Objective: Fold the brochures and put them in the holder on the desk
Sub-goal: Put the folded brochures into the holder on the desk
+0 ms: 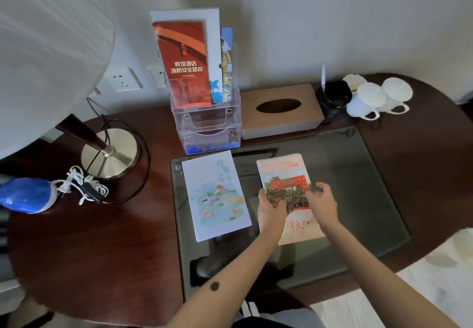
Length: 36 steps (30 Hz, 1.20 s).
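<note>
The desk runs off the view on both sides of the grip. A shade, cut off at the top and left edges, hides the far left corner. A glass pad lies under the grip.

One clear holder stands beyond the grip and to its left. Its top pocket has one red brochure in front. Blue ones behind it are mostly hidden, so I cannot count them. The lower pockets are hard to read through the plastic. One box sits straight beyond the grip.

Two stacks lie flat on the glass. The blue stack is just left of the grip and untouched. The red stack is in the grip, its middle covered by both hands; the sheets cannot be counted.

The left hand clasps the stack's left edge. The right hand curls its fingers over the right edge, pinching it.

Far beyond and right of the grip are cups: three white lids, two handles showing. One cable lies bundled far left.
</note>
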Available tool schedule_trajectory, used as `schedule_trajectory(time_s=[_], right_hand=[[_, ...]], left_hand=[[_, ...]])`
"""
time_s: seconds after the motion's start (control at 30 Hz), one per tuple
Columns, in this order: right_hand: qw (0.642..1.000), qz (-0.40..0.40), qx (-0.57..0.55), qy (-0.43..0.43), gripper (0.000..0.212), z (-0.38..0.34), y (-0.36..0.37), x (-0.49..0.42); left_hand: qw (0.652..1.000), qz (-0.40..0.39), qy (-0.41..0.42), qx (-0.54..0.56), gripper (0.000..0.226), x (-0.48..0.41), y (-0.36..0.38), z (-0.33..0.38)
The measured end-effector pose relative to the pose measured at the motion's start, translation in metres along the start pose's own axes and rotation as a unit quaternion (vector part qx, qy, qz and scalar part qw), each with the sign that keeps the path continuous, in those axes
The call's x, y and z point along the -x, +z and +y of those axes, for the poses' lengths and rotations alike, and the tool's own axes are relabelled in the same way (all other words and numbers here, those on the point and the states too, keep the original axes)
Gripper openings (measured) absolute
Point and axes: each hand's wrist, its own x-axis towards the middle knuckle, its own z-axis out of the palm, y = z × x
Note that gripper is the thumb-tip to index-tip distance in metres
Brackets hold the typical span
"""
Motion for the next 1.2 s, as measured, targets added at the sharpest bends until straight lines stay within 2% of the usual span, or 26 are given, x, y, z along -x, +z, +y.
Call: schedule_trajectory(time_s=[0.13,0.2,0.27,0.3,0.33,0.43,0.57,0.7,0.8,0.9,1.03,1.1,1.2], right_hand=[[0.999,-0.031,0.003,0.024,0.046,0.008,-0.001,0.004],[0.998,0.003,0.063,0.008,0.047,0.005,0.005,0.010],[0.978,0.090,0.172,-0.074,0.049,-0.002,0.018,0.017],[0.969,0.112,0.181,-0.128,0.049,-0.009,0.027,0.022],[0.965,0.104,0.165,-0.175,0.048,-0.019,0.037,0.028],[0.953,0.008,0.125,-0.277,0.048,-0.044,0.074,0.042],[0.941,-0.070,0.147,-0.298,0.053,-0.070,0.113,0.050],[0.912,-0.072,0.242,-0.323,0.053,-0.075,0.129,0.048],[0.912,-0.101,0.275,-0.288,0.054,-0.069,0.134,0.049],[0.931,-0.153,0.207,-0.259,0.045,-0.064,0.137,0.054],[0.952,-0.155,0.132,-0.229,0.047,-0.062,0.142,0.061],[0.968,-0.148,0.102,-0.172,0.053,-0.064,0.144,0.060],[0.984,-0.137,0.069,-0.095,0.059,-0.070,0.146,0.055]], left_hand=[[1.000,-0.006,0.003,-0.003,0.041,-0.002,0.001,-0.008],[0.999,-0.015,0.021,-0.033,0.036,-0.003,-0.005,-0.006],[0.996,-0.018,0.060,-0.063,0.038,-0.005,-0.015,-0.002],[0.995,-0.007,0.081,-0.066,0.043,-0.006,-0.023,0.000],[0.992,0.019,0.103,-0.064,0.048,-0.007,-0.033,0.002],[0.971,0.144,0.180,-0.070,0.057,-0.012,-0.072,0.006],[0.957,0.266,0.106,-0.037,0.059,-0.024,-0.122,0.000],[0.958,0.285,0.026,-0.028,0.060,-0.026,-0.149,-0.015],[0.969,0.243,-0.040,0.004,0.061,-0.023,-0.151,-0.021],[0.975,0.206,-0.088,0.007,0.061,-0.021,-0.142,-0.019],[0.970,0.218,-0.107,-0.012,0.061,-0.024,-0.138,-0.012],[0.966,0.225,-0.126,-0.016,0.059,-0.031,-0.144,-0.009],[0.963,0.224,-0.150,0.006,0.037,-0.038,-0.158,-0.007]])
